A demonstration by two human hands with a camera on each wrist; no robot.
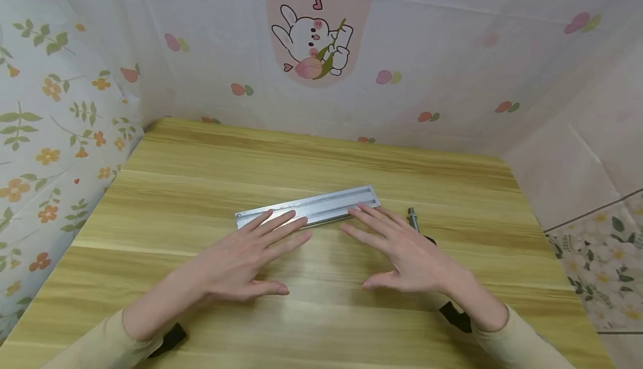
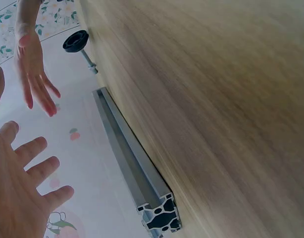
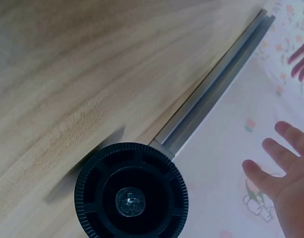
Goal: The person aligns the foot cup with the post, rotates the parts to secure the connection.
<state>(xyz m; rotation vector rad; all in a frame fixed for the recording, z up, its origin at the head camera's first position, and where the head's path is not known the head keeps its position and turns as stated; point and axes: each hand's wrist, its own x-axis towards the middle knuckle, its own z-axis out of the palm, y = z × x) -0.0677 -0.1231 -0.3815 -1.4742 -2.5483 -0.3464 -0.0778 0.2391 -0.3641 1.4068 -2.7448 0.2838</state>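
A silver slotted aluminium profile (image 1: 326,204) lies on the wooden table, its hollow end (image 2: 162,218) showing in the left wrist view. My left hand (image 1: 251,260) hovers near the profile's left part, fingers spread, holding nothing. Fingers also spread, my right hand (image 1: 402,252) is held above the table near the profile's right end. Beside that hand lies a levelling foot with a threaded metal stud (image 1: 413,219); the hand partly hides it in the head view. Its round black ribbed base (image 3: 132,191) is large in the right wrist view.
The wooden tabletop (image 1: 311,324) stretches around the parts. A white cloth with a cartoon rabbit (image 1: 316,39) hangs along the back edge. Floral cloth (image 1: 55,151) borders the left side, and pale sheeting (image 1: 577,151) stands at the right.
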